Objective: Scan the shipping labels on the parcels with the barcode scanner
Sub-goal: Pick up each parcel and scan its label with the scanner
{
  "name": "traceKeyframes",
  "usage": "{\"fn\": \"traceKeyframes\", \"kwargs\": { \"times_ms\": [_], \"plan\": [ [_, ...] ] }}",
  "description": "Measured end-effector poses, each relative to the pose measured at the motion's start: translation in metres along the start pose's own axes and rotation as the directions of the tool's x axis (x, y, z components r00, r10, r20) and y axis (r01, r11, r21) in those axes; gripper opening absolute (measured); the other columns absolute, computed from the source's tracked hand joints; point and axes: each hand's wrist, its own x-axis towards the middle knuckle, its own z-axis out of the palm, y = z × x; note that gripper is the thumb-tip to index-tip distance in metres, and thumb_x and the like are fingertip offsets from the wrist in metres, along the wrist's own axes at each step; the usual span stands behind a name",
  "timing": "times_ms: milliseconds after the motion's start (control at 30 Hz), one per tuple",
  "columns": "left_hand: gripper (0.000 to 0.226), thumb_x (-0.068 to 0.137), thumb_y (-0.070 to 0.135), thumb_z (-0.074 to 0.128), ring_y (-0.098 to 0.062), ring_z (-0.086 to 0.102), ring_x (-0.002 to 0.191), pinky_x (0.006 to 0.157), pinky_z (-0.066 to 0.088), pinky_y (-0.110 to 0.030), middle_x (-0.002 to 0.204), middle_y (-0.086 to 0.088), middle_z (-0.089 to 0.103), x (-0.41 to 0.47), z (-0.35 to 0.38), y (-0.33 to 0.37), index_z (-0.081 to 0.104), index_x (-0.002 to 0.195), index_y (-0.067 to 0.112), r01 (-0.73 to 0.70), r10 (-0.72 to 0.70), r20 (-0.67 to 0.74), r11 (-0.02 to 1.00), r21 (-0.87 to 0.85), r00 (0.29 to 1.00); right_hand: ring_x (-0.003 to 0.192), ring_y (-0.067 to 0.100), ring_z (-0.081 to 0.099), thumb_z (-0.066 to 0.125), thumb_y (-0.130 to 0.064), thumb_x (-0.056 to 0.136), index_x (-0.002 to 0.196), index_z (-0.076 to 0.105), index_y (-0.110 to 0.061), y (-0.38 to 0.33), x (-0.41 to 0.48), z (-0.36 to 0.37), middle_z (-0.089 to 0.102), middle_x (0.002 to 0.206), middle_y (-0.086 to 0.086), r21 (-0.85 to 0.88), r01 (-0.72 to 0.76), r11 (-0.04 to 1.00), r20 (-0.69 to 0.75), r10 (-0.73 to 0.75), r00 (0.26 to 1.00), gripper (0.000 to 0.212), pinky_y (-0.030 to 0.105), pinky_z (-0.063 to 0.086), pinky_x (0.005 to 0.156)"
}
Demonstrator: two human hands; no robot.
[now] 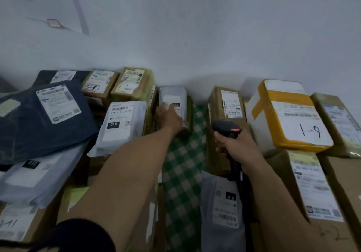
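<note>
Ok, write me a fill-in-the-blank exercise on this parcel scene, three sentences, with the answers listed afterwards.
1. The right hand grips the barcode scanner, whose body is coloured ____.
2. The white box banded with yellow tape carries the handwritten mark ____.
3. The flat white parcel just left of the left hand bears a black tag reading ____.

Answers: black; 1-9; 010
</note>
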Motion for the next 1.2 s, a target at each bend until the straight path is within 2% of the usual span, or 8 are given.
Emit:
{"fn": "traceKeyframes", "kwargs": {
  "times_ms": [233, 433, 567, 700, 833, 1033, 1133, 1200],
  "plan": [
    [0.139, 0.069, 0.041, 0.092, -0.034, 0.024, 0.151, 0.123, 0.025, -0.056, 0.165, -0.008, 0.02, 0.018, 0.022, -0.003, -0.014, 0.16, 0.033, 0.087, -0.095, -0.012, 0.95, -0.301, 0.995, 0.07, 0.016, 0.075, 0.076, -0.024, 0.095, 0.124, 0.069, -0.024, 0.01, 0.019, 0.008, 0.078, 0.095, 0.002, 0.021, -0.016, 1.0, 0.008, 0.016, 1.0, 0.03, 0.031, 0.055, 0.064],
    [0.09, 0.073, 0.023, 0.092, -0.027, 0.048, 0.139, 0.114, 0.044, -0.051, 0.146, -0.004, 0.053, 0.018, 0.026, -0.007, 0.04, 0.147, 0.023, 0.057, -0.098, -0.068, 0.891, -0.45, 0.993, 0.065, 0.013, 0.074, 0.076, -0.021, 0.095, 0.124, 0.068, -0.023, 0.014, 0.015, 0.009, 0.077, 0.098, 0.002, 0.022, 0.004, 1.0, -0.003, -0.004, 1.0, 0.03, 0.023, 0.054, 0.057],
    [0.062, 0.081, 0.017, 0.085, -0.027, 0.058, 0.131, 0.103, 0.054, -0.052, 0.136, -0.004, 0.062, 0.01, 0.014, -0.006, 0.055, 0.134, 0.02, -0.007, -0.044, -0.079, 0.832, -0.555, 0.996, 0.064, 0.013, 0.073, 0.076, -0.021, 0.095, 0.121, 0.069, -0.022, 0.01, 0.006, 0.009, 0.077, 0.098, 0.004, 0.048, 0.029, 0.998, 0.006, -0.029, 1.0, 0.026, 0.025, 0.054, 0.056],
    [0.053, 0.088, 0.016, 0.081, -0.027, 0.058, 0.131, 0.104, 0.053, -0.047, 0.138, -0.007, 0.063, -0.031, -0.023, 0.013, 0.055, 0.134, 0.015, -0.109, 0.037, -0.128, 0.777, -0.62, 0.991, 0.065, 0.013, 0.072, 0.074, -0.021, 0.096, 0.117, 0.068, -0.025, -0.001, -0.015, 0.006, 0.077, 0.089, 0.004, 0.084, 0.094, 0.992, 0.002, -0.094, 0.996, 0.022, 0.029, 0.055, 0.062],
    [0.048, 0.089, 0.024, 0.081, -0.017, 0.062, 0.122, 0.085, 0.054, -0.021, 0.131, 0.002, 0.065, -0.099, -0.067, 0.044, 0.055, 0.129, 0.021, -0.234, 0.125, -0.206, 0.695, -0.68, 0.971, 0.08, 0.018, 0.078, 0.076, -0.024, 0.095, 0.116, 0.064, -0.034, -0.015, -0.045, 0.001, 0.078, 0.098, -0.002, 0.185, 0.19, 0.964, -0.072, -0.18, 0.981, 0.027, 0.033, 0.061, 0.07],
    [0.056, 0.092, 0.015, 0.077, 0.005, 0.061, 0.11, 0.072, 0.052, -0.006, 0.124, 0.012, 0.062, -0.237, -0.116, 0.073, 0.052, 0.142, 0.015, -0.352, 0.23, -0.27, 0.519, -0.779, 0.935, 0.097, 0.018, 0.076, 0.078, -0.029, 0.094, 0.117, 0.062, -0.038, -0.037, -0.108, -0.004, 0.076, 0.108, -0.005, 0.441, 0.322, 0.838, -0.263, -0.222, 0.939, 0.029, 0.037, 0.06, 0.075],
    [0.079, 0.091, 0.007, 0.077, 0.024, 0.052, 0.111, 0.08, 0.05, -0.005, 0.132, 0.027, 0.05, -0.291, -0.117, 0.074, 0.033, 0.156, 0.022, -0.407, 0.309, -0.293, 0.428, -0.807, 0.905, 0.106, 0.023, 0.076, 0.086, -0.041, 0.084, 0.132, 0.061, -0.031, -0.043, -0.147, -0.01, 0.076, 0.119, -0.001, 0.517, 0.364, 0.775, -0.277, -0.251, 0.928, 0.055, 0.046, 0.062, 0.085],
    [0.084, 0.091, 0.007, 0.076, 0.016, 0.054, 0.12, 0.086, 0.053, -0.011, 0.141, 0.024, 0.05, -0.319, -0.116, 0.072, 0.029, 0.159, 0.025, -0.441, 0.349, -0.318, 0.369, -0.818, 0.882, 0.109, 0.024, 0.075, 0.092, -0.047, 0.073, 0.134, 0.062, -0.028, -0.043, -0.174, -0.016, 0.076, 0.119, 0.001, 0.496, 0.392, 0.775, -0.279, -0.286, 0.917, 0.07, 0.049, 0.063, 0.088]
  ]
}}
